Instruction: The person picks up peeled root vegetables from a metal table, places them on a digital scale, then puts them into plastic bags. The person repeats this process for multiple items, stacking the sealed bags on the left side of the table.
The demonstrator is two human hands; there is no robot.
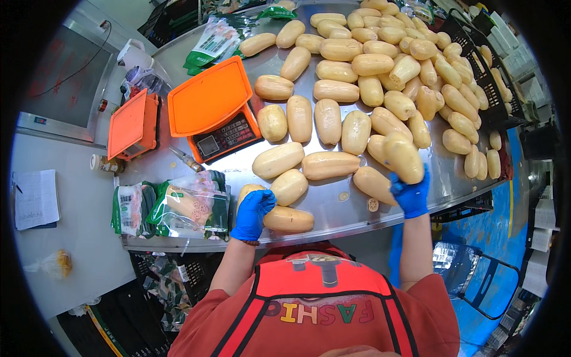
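Note:
Many peeled lotus root segments lie on a steel table [330, 209], heaped at the upper right. My right hand [411, 192], in a blue glove, is closed on one lotus root [403, 156], tilted up over the others. My left hand [254, 214], gloved in blue, has its fingers curled beside a lotus root [289, 218] near the front edge; a partly hidden root lies behind it. Whether it grips anything is unclear. Printed plastic bags [189, 205] with green edges are stacked to its left. Behind them stands an orange digital scale [209, 98].
A second orange scale [129, 125] and a jar [107, 163] stand at the left. Black crates [486, 67] holding roots border the right side. More bags [214, 42] lie at the back. A blue chair [455, 267] stands at the lower right, near the table.

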